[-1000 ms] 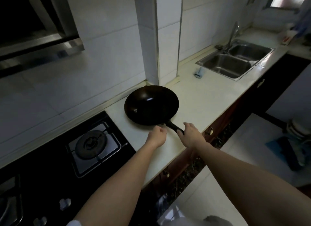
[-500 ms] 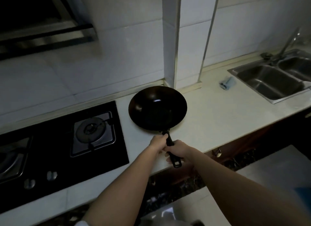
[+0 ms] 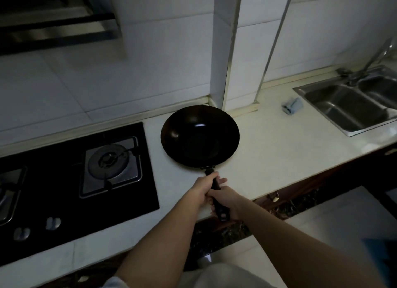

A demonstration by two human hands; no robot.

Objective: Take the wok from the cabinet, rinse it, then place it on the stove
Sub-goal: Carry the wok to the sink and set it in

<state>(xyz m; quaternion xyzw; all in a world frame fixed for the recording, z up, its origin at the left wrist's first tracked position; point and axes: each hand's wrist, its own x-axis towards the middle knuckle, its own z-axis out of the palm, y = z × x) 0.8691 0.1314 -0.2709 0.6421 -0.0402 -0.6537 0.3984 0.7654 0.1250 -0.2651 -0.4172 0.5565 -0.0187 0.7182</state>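
Both hands grip the wok handle (image 3: 215, 183), fingers curled round it: left hand (image 3: 200, 191) nearer the bowl, right hand (image 3: 228, 199) at the end. The black wok (image 3: 199, 135) sits toward the countertop's (image 3: 275, 150) back edge, just beside the gas stove (image 3: 71, 176).

The round black metal wok (image 3: 199, 136) sits mouth up and empty on the white countertop (image 3: 279, 150), just right of the black glass gas stove (image 3: 64, 202) and not touching it. Its long black handle points toward the person and is gripped by the left hand (image 3: 202, 191) and the right hand (image 3: 228, 199).
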